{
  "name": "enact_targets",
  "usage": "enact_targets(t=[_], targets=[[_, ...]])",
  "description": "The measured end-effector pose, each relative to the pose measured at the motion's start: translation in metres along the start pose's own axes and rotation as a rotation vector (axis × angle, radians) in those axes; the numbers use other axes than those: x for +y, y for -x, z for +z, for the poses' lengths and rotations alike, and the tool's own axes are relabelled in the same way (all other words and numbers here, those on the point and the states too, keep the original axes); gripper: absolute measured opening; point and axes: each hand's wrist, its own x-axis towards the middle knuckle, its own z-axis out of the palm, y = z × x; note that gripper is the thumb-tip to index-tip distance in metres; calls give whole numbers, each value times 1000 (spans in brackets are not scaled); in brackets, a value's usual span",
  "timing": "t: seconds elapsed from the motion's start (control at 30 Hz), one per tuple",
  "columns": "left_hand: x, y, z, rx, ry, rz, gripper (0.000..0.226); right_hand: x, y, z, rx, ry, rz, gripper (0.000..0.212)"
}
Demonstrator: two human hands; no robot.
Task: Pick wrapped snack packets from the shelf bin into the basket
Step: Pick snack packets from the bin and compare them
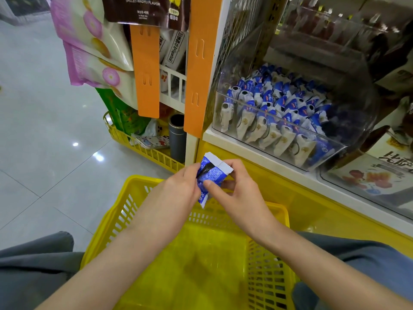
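Note:
Both of my hands hold blue and white wrapped snack packets (212, 173) above the far rim of the yellow basket (125, 211). My left hand (181, 186) grips them from the left. My right hand (237, 186) pinches them from the right with thumb and fingers. How many packets are in the bunch is unclear. A clear shelf bin (335, 151) at the upper right holds several more of the same blue and white packets (274, 108). The basket's inside looks bare.
Orange hanging strips (145, 70) and bagged snacks (89, 41) hang at the upper left. A second yellow basket (143, 148) with a grey cylinder (177, 137) stands on the tiled floor behind. Boxed goods (368, 173) fill the shelf to the right. My grey-clad knees flank the basket.

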Motion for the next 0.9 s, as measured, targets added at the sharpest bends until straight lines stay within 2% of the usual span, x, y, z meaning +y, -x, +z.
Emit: enact_targets(t=[0.2, 0.3, 0.47, 0.63, 0.73, 0.8, 0.9], targets=[[0, -1, -3, -4, -298, 19, 33, 2, 5, 4, -36, 78, -94, 33], [1, 0, -5, -3, -299, 49, 27, 3, 5, 6, -38, 89, -121, 32], [-2, -2, -3, 144, 93, -39, 22, 7, 4, 7, -36, 111, -120, 29], [-7, -2, 8, 29, 248, -42, 33, 11, -2, 1, 2, 51, -64, 22], [-8, 0, 11, -19, 306, -90, 40, 9, -2, -1, -28, 26, -65, 28], [-7, 0, 7, -29, 480, -167, 29, 6, -2, -2, -55, 34, -81, 34], [0, -12, 1, -76, 852, -438, 23, 0, -5, -7, -113, -29, -109, 36]])
